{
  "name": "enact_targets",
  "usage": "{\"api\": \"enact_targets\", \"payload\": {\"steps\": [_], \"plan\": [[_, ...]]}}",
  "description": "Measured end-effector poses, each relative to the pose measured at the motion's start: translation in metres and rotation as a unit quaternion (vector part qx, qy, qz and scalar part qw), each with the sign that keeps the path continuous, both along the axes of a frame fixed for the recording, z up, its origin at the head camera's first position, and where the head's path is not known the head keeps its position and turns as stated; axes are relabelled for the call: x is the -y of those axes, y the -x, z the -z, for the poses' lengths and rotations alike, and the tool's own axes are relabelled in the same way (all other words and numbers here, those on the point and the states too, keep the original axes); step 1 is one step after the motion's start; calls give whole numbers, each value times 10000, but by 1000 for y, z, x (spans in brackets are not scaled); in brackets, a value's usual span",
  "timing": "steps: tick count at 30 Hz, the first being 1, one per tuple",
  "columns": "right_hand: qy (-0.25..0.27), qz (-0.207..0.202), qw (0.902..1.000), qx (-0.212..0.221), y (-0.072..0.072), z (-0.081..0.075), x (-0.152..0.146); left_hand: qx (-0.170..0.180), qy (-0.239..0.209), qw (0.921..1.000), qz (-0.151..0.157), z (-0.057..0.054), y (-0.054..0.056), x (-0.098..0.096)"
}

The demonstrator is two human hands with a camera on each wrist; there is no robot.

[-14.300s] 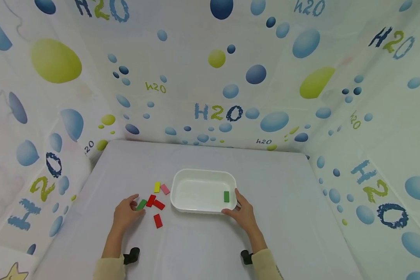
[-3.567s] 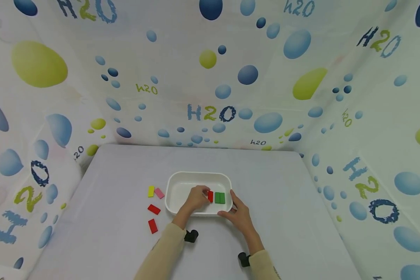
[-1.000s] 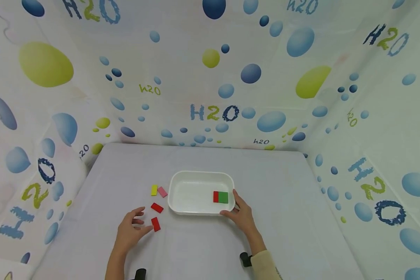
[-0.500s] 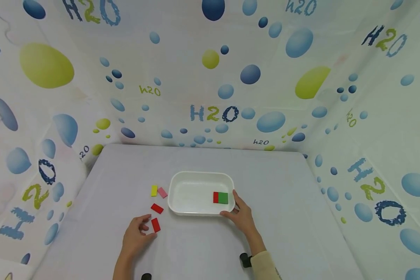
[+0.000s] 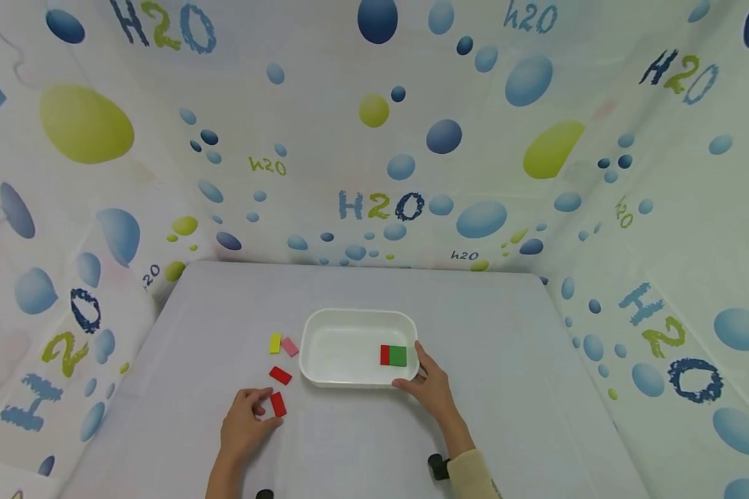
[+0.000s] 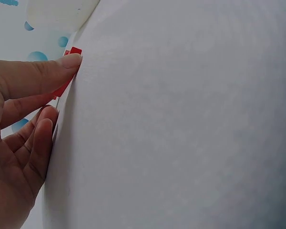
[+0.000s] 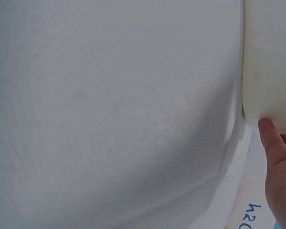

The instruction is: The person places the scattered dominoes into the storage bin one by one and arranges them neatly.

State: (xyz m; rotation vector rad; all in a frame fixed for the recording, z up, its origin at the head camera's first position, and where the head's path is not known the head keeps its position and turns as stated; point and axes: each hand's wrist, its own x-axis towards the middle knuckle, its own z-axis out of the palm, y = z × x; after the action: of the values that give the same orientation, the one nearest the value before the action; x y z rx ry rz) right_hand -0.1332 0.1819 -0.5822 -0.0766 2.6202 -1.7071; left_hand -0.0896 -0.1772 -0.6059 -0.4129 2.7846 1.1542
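In the head view my left hand (image 5: 245, 424) has its thumb and index finger at opposite ends of a small flat red block (image 5: 278, 404) lying on the table. The left wrist view shows the thumb over the same red block (image 6: 72, 52), the other fingers bent beneath. My right hand (image 5: 433, 384) grips the near right corner of a white tray (image 5: 315, 378), thumb on the front wall and fingers along the right side. Inside the tray, toward that corner, a red block (image 5: 384, 355) sits against green blocks (image 5: 398, 356) side by side.
Left of the tray lie another red block (image 5: 280, 375), a yellow block (image 5: 276, 343) and a pink block (image 5: 290, 347). The white-covered table (image 5: 505, 333) is bordered behind and at the sides by a printed curtain (image 5: 324, 125).
Earlier the tray held one green block; a second green and a red have since been placed in it. Over the last second my left hand closes in on the nearest red block; the right stays.
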Motion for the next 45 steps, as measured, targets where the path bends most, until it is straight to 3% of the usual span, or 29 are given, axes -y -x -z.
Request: {"api": "enact_targets", "payload": {"steps": [5,15,22,32,40,45], "plan": [[-41,-27,10000,-59,2,6,-2,-82,36,9999,54,1,-2,0],[-17,-35,10000,-66,2,5,-2,-133,172,9997,137,-5,0,-2],[-60,-37,10000,-54,1,5,-2,-210,175,9996,121,-3,0,0],[-119,1,9999,12,1,5,-2,-193,-479,9987,-31,-2,-2,7],[-70,-70,10000,-10,1,6,-1,-140,-599,9981,-100,-9,-3,12],[-42,-51,9999,-75,0,4,-1,-303,-672,9971,-179,-14,-3,16]]}}
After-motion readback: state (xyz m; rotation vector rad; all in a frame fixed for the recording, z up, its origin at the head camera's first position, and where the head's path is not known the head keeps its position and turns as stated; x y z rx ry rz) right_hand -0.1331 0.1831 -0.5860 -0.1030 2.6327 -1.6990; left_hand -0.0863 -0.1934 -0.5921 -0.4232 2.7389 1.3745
